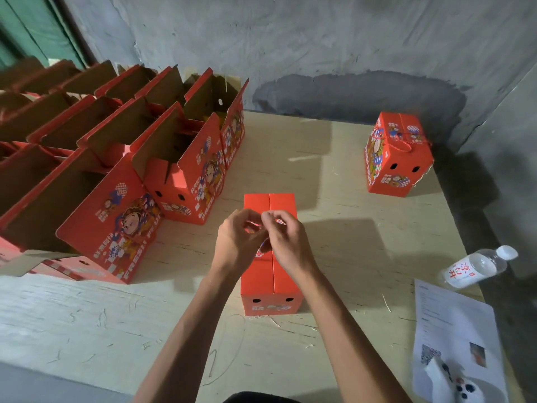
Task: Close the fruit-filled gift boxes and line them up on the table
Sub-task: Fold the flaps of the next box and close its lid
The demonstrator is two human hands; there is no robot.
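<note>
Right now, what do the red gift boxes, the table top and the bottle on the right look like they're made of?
Open gift boxes: printed corrugated cardboard, it seems; the flaps' insides are plain brown.
Table top: pale wood or plywood, unfinished; grain and scratches show.
Water bottle: clear plastic, probably, with a white cap and a paper-like label.

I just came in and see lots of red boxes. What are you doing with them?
A person is closing fruit gift boxes. Both hands, the left hand and right hand, work at something small on top of the closed box in the middle of the table. One finished box stands at the far right. Many open boxes wait on the left.
</note>
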